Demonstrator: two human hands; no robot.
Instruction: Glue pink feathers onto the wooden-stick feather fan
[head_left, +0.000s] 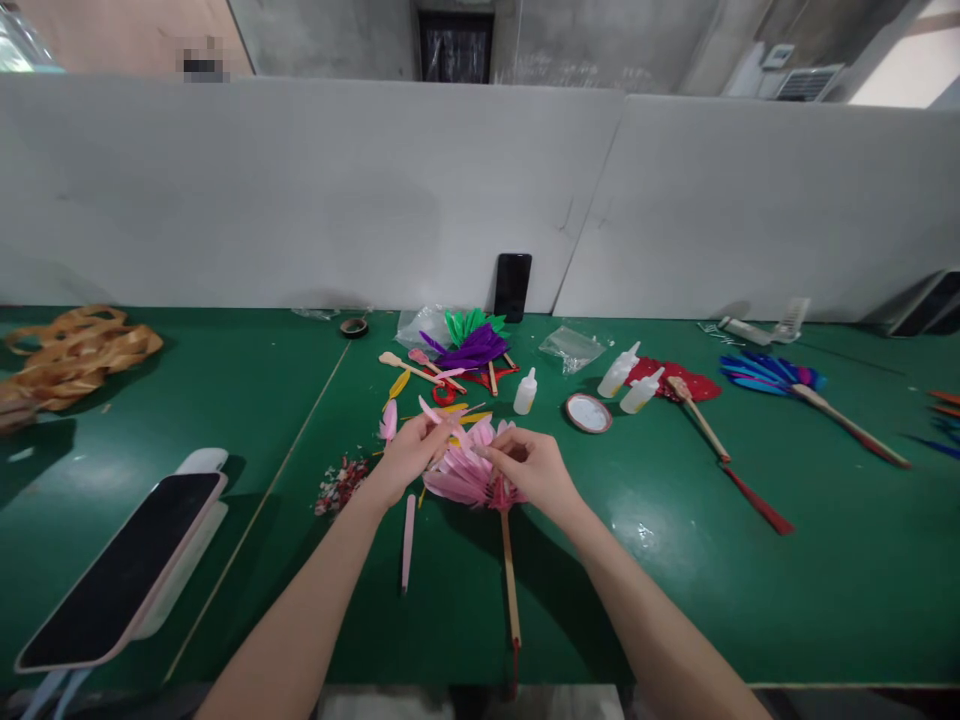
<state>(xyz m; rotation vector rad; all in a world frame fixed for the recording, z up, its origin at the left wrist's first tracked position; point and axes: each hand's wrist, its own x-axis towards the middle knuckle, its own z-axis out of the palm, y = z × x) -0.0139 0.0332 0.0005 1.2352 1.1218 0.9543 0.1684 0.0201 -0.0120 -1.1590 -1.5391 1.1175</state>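
Observation:
A loose pink feather (430,410) is pinched in the fingers of my left hand (409,455). The closed thumb and fingertips of my right hand (536,468) meet the lower end of this feather. Both hands are just above a pink feather fan (456,482), which lies on the table with its wooden handle (510,575) pointing toward me. My right hand hides part of the fan's right side. Left of the handle lies a narrow pink strip (408,545), and a small pink feather (388,420) lies beyond my left hand.
Beyond my hands are glue bottles (526,392), a white-filled lid (589,412), purple feathers (472,348) and red-handled scissors (444,393). A red fan (694,385) and blue feather fan (772,373) lie right. Scraps (343,485) and a large phone (124,570) are left.

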